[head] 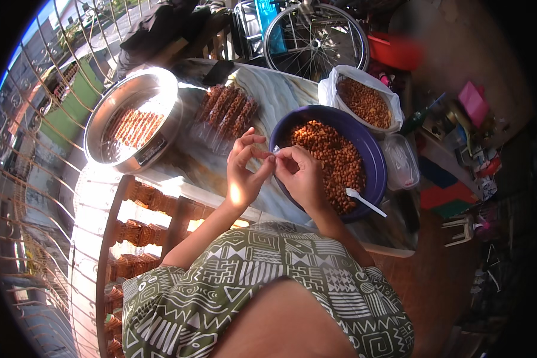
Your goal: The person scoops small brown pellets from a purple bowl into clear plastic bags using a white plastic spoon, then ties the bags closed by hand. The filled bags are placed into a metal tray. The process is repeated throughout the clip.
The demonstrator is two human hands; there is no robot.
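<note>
Close to the left rim of a purple plastic basin (379, 179), my two hands meet at the fingertips. My left hand (247, 172) and my right hand (303, 175) pinch a small piece of clear plastic (276, 150) between thumbs and index fingers. Brown peanuts or similar nuts (340, 163) lie in the basin. A white plastic spoon (366, 202) rests with its bowl on them and its handle over the rim. Filled clear plastic tubes of nuts (228, 109) lie together beyond my left hand. More filled strips (138, 127) sit in a round metal pan (168, 83), partly washed out by sunlight.
On the marble-patterned table (273, 87), a white bag-lined container (396, 98) holds more nuts. Beside the basin is a clear plastic tub (402, 161). A spoked wheel (315, 44) and a red basin (394, 51) stand behind. Carved balusters (138, 233) and metal grillwork (31, 154) border the left.
</note>
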